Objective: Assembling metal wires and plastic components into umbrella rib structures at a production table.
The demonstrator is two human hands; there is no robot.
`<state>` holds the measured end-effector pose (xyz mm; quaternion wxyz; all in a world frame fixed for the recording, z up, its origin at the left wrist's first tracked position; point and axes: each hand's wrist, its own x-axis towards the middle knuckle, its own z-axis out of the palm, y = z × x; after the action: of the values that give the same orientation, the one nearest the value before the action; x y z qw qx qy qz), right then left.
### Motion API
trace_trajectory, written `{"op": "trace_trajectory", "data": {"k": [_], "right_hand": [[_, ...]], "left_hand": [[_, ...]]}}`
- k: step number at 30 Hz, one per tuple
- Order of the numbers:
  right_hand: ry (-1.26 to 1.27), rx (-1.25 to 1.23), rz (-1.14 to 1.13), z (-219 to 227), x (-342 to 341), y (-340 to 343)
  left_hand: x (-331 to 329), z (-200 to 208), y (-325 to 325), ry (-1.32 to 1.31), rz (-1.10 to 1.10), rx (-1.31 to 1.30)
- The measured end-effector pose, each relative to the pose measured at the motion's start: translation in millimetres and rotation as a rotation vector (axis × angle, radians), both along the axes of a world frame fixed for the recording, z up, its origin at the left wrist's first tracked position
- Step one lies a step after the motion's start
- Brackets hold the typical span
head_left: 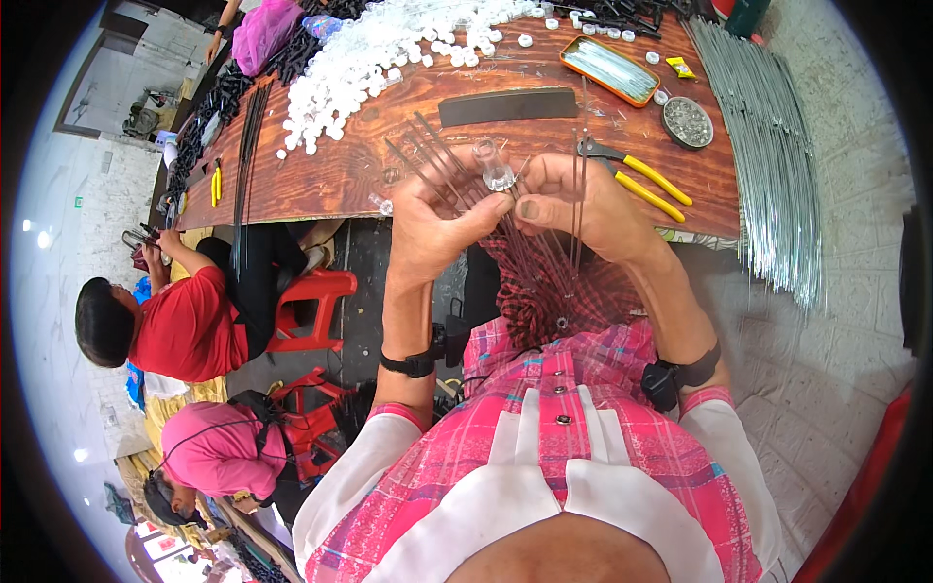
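The head view shows one clear piece (498, 173), one tray (642, 97), one round dish (688, 122) and one pair of yellow-handled pliers (656, 179). Above the bench's (330, 180) near edge, the left hand (452, 209) pinches the piece; the right hand (573, 209) curls just beside, its exact grip unclear, among thin dark rods (441, 144). The piece is see-through, narrow-necked, wider below.

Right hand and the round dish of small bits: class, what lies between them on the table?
In the head view, yellow-handled pliers lie between the right hand and the round dish, handles slanting to the picture's lower right.
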<state>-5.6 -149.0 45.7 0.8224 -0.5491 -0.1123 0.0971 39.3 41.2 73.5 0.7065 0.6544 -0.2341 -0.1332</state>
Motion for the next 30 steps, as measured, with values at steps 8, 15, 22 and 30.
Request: {"op": "trace_trajectory", "data": {"k": [8, 15, 22, 30], "right_hand": [[-0.025, -0.009, -0.079, 2.6, -3.2, 8.4], [-0.078, -0.095, -0.144, -1.3, -2.6, 8.3], [-0.089, -0.08, -0.114, -1.9, 0.1, 10.2], [-0.03, -0.055, -0.117, -1.3, -0.3, 8.5]], "left_hand": [[-3.5, -2.7, -10.3, 0.069, 0.067, -0.101], [1.6, -6.6, -7.3, 0.068, 0.075, -0.078], [11.2, -14.3, 1.9, 0.056, -0.008, -0.094], [2.2, -3.9, -5.9, -0.044, 0.048, -0.017]]}}
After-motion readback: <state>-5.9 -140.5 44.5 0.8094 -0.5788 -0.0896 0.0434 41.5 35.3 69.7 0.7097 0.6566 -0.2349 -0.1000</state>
